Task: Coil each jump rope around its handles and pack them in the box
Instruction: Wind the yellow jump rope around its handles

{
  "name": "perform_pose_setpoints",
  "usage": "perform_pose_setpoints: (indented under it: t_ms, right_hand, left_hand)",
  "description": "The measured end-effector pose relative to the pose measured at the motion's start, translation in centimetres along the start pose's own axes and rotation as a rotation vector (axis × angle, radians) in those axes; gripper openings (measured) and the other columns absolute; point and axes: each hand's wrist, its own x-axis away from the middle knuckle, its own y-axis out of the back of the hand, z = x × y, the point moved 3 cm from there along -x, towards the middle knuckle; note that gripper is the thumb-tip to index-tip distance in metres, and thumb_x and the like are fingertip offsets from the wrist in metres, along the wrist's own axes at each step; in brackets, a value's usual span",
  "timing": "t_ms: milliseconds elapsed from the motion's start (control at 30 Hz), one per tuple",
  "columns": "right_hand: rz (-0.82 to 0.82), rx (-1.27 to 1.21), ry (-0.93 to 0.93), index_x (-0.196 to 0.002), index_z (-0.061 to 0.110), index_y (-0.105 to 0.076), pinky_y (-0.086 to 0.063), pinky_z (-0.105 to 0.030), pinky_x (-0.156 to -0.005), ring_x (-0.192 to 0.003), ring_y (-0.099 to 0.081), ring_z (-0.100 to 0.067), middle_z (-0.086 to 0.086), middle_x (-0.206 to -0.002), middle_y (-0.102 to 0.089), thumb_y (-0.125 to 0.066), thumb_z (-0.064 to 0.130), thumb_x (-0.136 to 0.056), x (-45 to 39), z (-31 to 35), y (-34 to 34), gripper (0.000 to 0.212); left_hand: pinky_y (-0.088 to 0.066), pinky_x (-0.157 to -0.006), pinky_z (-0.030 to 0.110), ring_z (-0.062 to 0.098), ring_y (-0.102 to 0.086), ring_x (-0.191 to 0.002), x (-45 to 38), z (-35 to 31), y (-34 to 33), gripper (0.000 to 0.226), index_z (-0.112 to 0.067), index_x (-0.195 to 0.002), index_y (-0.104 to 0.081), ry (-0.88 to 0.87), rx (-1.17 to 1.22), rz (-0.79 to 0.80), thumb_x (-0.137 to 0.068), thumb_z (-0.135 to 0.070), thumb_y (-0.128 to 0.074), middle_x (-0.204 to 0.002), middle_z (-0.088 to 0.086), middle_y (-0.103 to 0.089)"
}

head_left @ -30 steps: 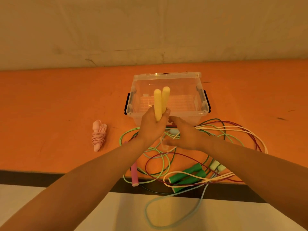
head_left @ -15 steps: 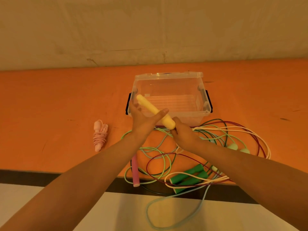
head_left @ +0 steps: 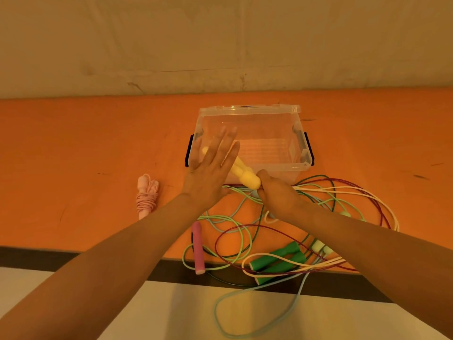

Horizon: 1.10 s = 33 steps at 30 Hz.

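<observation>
Left hand (head_left: 210, 168) flat-open over yellow handles (head_left: 245, 175); right hand (head_left: 279, 195) grips them at box (head_left: 250, 109) edge.

Yellow handles (head_left: 245, 175), a pink coiled rope (head_left: 146, 197), green handles (head_left: 277, 262), a clear box (head_left: 282, 114), an orange table (head_left: 85, 148).

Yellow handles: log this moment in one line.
left hand: open, over yellow handles | right hand: grips rope end | box: empty
</observation>
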Motion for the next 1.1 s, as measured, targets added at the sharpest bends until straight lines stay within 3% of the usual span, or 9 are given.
perform_pose_setpoints:
  t_ms: [167, 333, 467, 533, 633, 733, 867, 967, 1100]
  right_hand:
    - [-0.06, -0.062, 0.145, -0.116, 0.001, -0.046, -0.043, -0.039, -0.065, -0.084, -0.059, -0.034, -0.018, -0.099, -0.062, -0.048, 0.009, -0.095, -0.4, 1.6, 1.5, 0.022]
    - [-0.03, -0.033, 0.301, -0.119, 0.002, -0.049, -0.037, -0.033, -0.067, -0.089, -0.057, -0.031, -0.017, -0.103, -0.062, -0.05, 0.011, -0.096, 0.3, 2.1, 1.7, 0.024]
    - [-0.007, 0.044, 0.38, -0.125, 0.001, -0.049, -0.041, -0.036, -0.073, -0.093, -0.057, -0.033, -0.019, -0.108, -0.059, -0.049, 0.015, -0.097, 0.6, 2.0, 1.5, 0.031]
    - [0.007, 0.056, 0.404, -0.125, 0.001, -0.05, -0.043, -0.038, -0.073, -0.092, -0.057, -0.032, -0.019, -0.106, -0.059, -0.05, 0.015, -0.097, 0.7, 1.8, 1.3, 0.032]
    - [-0.031, -0.054, 0.418, -0.118, 0.003, -0.054, -0.035, -0.026, -0.07, -0.086, -0.055, -0.024, -0.011, -0.099, -0.06, -0.052, 0.013, -0.096, 0.8, 1.7, 1.6, 0.024]
    - [-0.099, -0.185, 0.377, -0.108, 0.009, -0.055, -0.034, -0.021, -0.059, -0.067, -0.049, -0.01, 0.007, -0.079, -0.055, -0.056, 0.018, -0.095, 0.6, 1.6, 2.0, 0.016]
    - [-0.154, -0.289, 0.264, -0.108, 0.01, -0.051, -0.039, -0.017, -0.057, -0.064, -0.052, -0.008, 0.007, -0.075, -0.055, -0.059, 0.023, -0.093, 0.1, 0.5, 2.7, 0.021]
    - [-0.086, -0.318, 0.221, -0.104, 0.01, -0.047, -0.039, -0.023, -0.058, -0.062, -0.049, -0.01, 0.003, -0.071, -0.053, -0.049, 0.025, -0.098, 0.1, -0.1, 2.0, 0.017]
    - [0.028, -0.366, 0.169, -0.103, 0.011, -0.041, -0.04, -0.031, -0.062, -0.063, -0.046, -0.01, 0.003, -0.072, -0.049, -0.031, 0.038, -0.099, 0.2, 0.5, 1.1, 0.03]
  left_hand:
    - [0.001, -0.116, 0.038, 0.02, -0.02, -0.144, -0.5, -1.6, -0.6, 0.104, -0.016, -0.151, -0.017, -0.109, 0.315, 0.181, -0.072, -0.055, -0.072, -0.154, 0.004, -0.028]
    - [-0.036, -0.1, 0.031, 0.025, -0.052, -0.12, -0.8, -0.7, -0.9, 0.071, -0.012, -0.135, -0.05, 0.055, 0.872, 0.186, -0.072, -0.026, -0.08, -0.13, 0.006, -0.058]
    - [-0.043, -0.096, 0.033, 0.018, -0.055, -0.11, -1.0, -0.8, -1.4, 0.067, -0.016, -0.128, -0.054, 0.0, 0.922, 0.381, -0.068, -0.034, -0.079, -0.123, 0.001, -0.06]
    - [-0.045, -0.089, 0.034, 0.018, -0.057, -0.101, -1.0, -1.0, -1.6, 0.055, -0.014, -0.115, -0.06, -0.049, 0.882, 0.387, -0.067, -0.038, -0.071, -0.111, 0.002, -0.062]
    - [-0.044, -0.087, 0.037, 0.019, -0.056, -0.095, -0.9, -1.2, -1.7, 0.034, -0.011, -0.103, -0.065, -0.056, 0.881, 0.379, -0.075, -0.028, -0.073, -0.1, 0.005, -0.063]
    - [-0.042, -0.086, 0.028, 0.015, -0.055, -0.095, -0.6, -0.9, -1.4, 0.031, -0.01, -0.106, -0.066, 0.073, 1.006, 0.337, -0.077, -0.018, -0.077, -0.099, 0.0, -0.062]
    - [-0.049, -0.076, 0.017, 0.009, -0.061, -0.088, -0.5, 0.5, -1.1, 0.026, -0.02, -0.097, -0.065, 0.465, 1.391, 0.234, -0.076, -0.013, -0.079, -0.099, -0.005, -0.064]
    - [-0.051, -0.07, 0.018, 0.003, -0.061, -0.077, -0.8, 0.6, -0.2, 0.023, -0.019, -0.094, -0.063, 0.608, 1.637, 0.24, -0.078, -0.008, -0.075, -0.086, -0.005, -0.065]
    - [-0.053, -0.084, 0.032, 0.013, -0.063, -0.089, -1.1, -0.5, 0.1, 0.02, -0.015, -0.098, -0.063, 0.642, 1.776, 0.244, -0.08, -0.011, -0.073, -0.094, 0.004, -0.067]
